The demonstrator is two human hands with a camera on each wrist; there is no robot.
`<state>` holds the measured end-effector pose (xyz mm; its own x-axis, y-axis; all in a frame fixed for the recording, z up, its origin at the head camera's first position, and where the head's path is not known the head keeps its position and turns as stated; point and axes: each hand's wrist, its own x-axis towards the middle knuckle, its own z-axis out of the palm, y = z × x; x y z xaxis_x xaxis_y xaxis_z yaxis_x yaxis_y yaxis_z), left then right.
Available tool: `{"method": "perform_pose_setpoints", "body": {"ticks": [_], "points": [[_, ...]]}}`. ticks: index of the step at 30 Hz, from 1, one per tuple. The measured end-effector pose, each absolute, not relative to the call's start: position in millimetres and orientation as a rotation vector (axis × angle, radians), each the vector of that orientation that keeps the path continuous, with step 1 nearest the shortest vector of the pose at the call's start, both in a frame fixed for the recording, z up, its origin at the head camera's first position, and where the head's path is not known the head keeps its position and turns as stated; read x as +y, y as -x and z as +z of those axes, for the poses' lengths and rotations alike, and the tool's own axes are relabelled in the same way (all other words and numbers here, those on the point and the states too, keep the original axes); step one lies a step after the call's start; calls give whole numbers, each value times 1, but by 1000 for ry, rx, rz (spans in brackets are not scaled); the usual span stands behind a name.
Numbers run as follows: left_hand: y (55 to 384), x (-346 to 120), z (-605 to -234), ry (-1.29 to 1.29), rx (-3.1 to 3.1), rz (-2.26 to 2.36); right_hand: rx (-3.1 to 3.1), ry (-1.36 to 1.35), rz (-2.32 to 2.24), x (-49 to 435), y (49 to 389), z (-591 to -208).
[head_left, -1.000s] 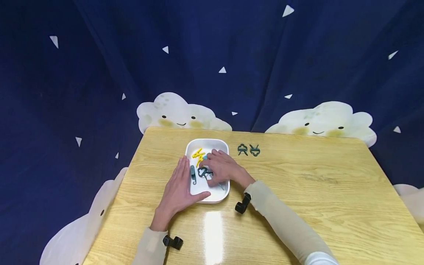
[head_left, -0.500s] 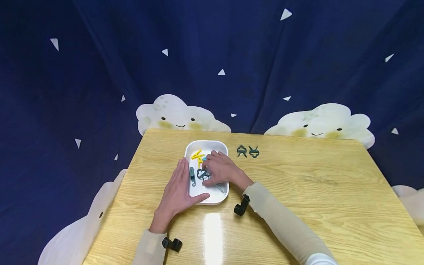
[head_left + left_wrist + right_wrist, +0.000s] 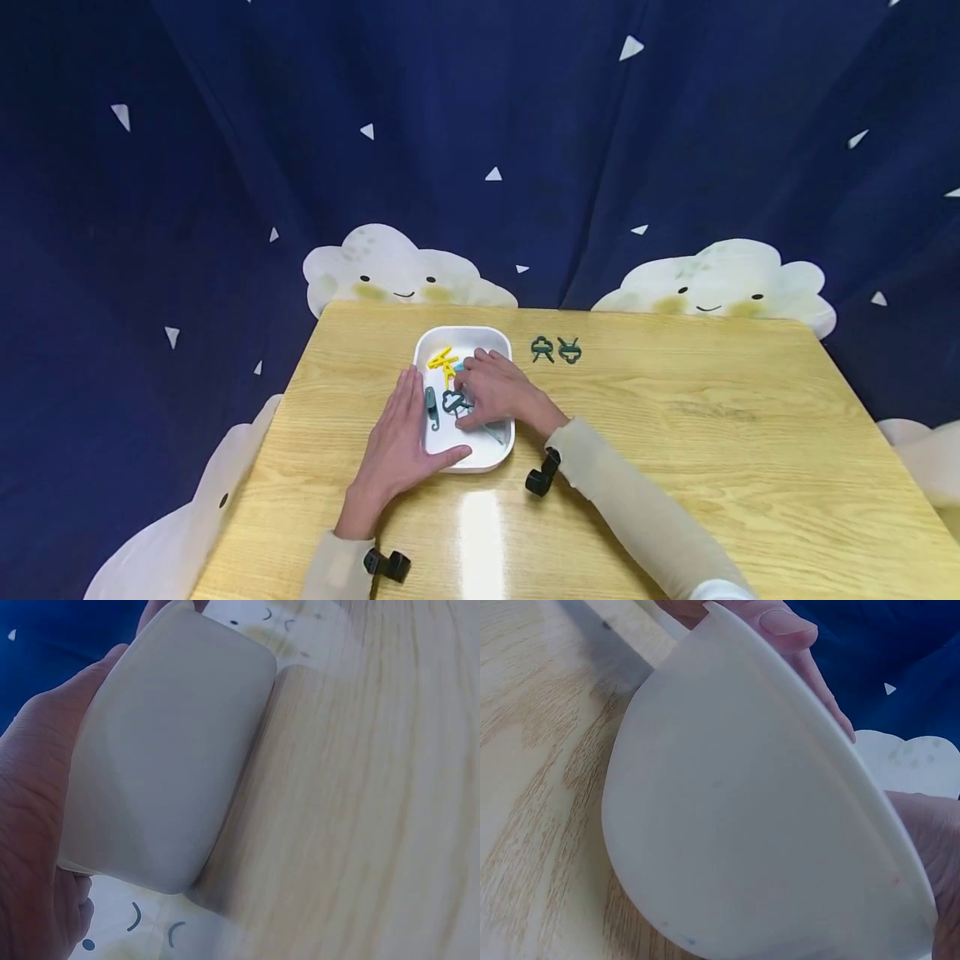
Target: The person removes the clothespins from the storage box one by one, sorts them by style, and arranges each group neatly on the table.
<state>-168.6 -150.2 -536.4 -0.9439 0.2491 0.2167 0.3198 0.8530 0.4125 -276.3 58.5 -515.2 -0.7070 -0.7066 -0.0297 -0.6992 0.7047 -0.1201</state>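
As left hand (image 3: 397,437), fingers straight, touches white tray (image 3: 489,457), right hand (image 3: 497,392) beside dark clip (image 3: 453,408) inside, grip unclear

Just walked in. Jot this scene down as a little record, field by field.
Left hand: rests along the left side of a white tray
Right hand: inside the tray; grip unclear
In tray: yellow clips, cloud-shaped dark green clip, hooked green piece, partly hidden blue piece
On table: two dark green clips, right of tray
Backdrop: dark blue with white clouds

Navy curtain (image 3: 442,92) with smiling clouds (image 3: 405,265) — before it, wooden table (image 3: 675,450) catching white glare (image 3: 481,546).
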Motion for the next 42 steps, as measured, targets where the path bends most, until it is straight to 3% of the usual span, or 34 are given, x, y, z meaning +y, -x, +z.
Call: {"method": "perform_pose_setpoints", "body": {"ticks": [42], "points": [[169,-150,-538,431,-2857,-662,3055,1119,-658,62,275,-520]]}}
